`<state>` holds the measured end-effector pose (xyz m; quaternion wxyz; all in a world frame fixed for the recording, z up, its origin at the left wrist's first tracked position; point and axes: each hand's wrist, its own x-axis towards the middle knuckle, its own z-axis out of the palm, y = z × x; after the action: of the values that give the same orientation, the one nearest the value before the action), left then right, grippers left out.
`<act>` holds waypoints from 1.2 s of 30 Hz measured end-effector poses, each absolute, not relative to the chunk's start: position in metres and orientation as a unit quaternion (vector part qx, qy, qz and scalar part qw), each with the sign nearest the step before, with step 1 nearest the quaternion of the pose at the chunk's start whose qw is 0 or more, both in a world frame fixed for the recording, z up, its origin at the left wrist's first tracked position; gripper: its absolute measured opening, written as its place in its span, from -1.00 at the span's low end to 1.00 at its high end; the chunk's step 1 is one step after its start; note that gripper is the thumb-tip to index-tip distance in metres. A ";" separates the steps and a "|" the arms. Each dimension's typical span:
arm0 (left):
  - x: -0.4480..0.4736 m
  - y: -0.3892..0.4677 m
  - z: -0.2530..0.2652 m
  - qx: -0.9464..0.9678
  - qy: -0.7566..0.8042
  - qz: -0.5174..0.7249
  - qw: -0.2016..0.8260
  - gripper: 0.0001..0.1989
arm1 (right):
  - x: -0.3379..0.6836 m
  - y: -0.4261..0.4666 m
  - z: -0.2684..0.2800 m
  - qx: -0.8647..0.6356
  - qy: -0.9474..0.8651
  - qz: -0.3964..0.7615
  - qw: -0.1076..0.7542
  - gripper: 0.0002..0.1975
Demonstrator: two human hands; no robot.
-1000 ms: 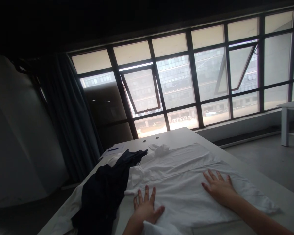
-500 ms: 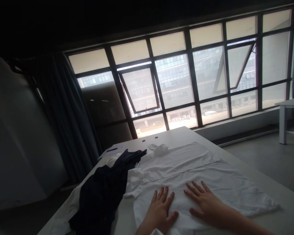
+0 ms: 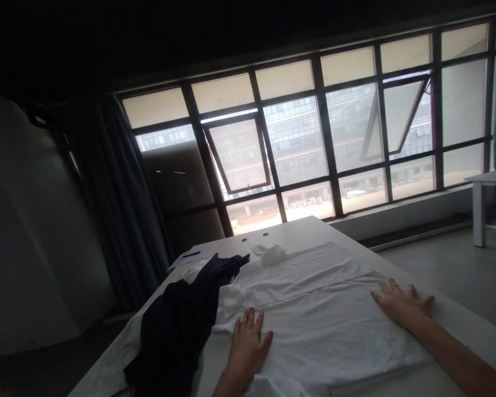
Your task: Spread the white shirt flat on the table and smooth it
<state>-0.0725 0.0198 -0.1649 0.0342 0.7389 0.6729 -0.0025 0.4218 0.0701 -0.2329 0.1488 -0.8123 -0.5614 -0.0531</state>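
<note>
A white shirt (image 3: 322, 325) lies spread on the white table, its collar end toward the left and some wrinkles across it. My left hand (image 3: 247, 346) rests on the shirt's near left part, fingers stretched out and holding nothing. Over at the shirt's right end is my right hand (image 3: 403, 303), fingers spread, palm down, with the forearm covering part of the hem. Just left of the shirt, a dark navy garment (image 3: 173, 320) sits in a loose heap.
The white table (image 3: 301, 227) runs away toward the windows. Paper with a blue pen (image 3: 191, 254) lies at its far left, near more white cloth (image 3: 118, 355) along the left edge. Another white table (image 3: 479, 207) stands at the right. A dark curtain (image 3: 111, 204) hangs left.
My hands have moved apart: the right slid rightward to the shirt's end, the left a little leftward. The shirt's lower right corner has shifted and the cloth's middle looks smoother.
</note>
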 end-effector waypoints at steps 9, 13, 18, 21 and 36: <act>-0.072 0.022 -0.172 0.740 0.672 0.016 0.019 -0.31 | 0.292 0.030 -0.188 -0.487 -0.852 -0.013 0.194 -0.47; -0.073 0.024 -0.173 0.741 0.671 0.014 0.020 -0.29 | 0.275 0.022 -0.194 -0.441 -0.877 0.117 0.150 -0.42; -0.072 0.025 -0.173 0.742 0.670 0.010 0.022 -0.29 | 0.309 0.047 -0.211 -0.584 -0.795 0.073 0.145 -0.28; -0.071 0.024 -0.173 0.743 0.669 0.009 0.020 -0.29 | 0.337 0.063 -0.220 -0.670 -0.730 0.028 0.129 -0.29; -0.078 0.026 -0.179 0.742 0.669 0.026 0.030 -0.30 | 0.357 0.078 -0.240 -0.736 -0.665 -0.054 0.115 -0.36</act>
<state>-0.0776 0.0256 -0.1791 0.0298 0.7424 0.6687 0.0264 0.3573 0.0782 -0.2402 0.1147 -0.7362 -0.6649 -0.0535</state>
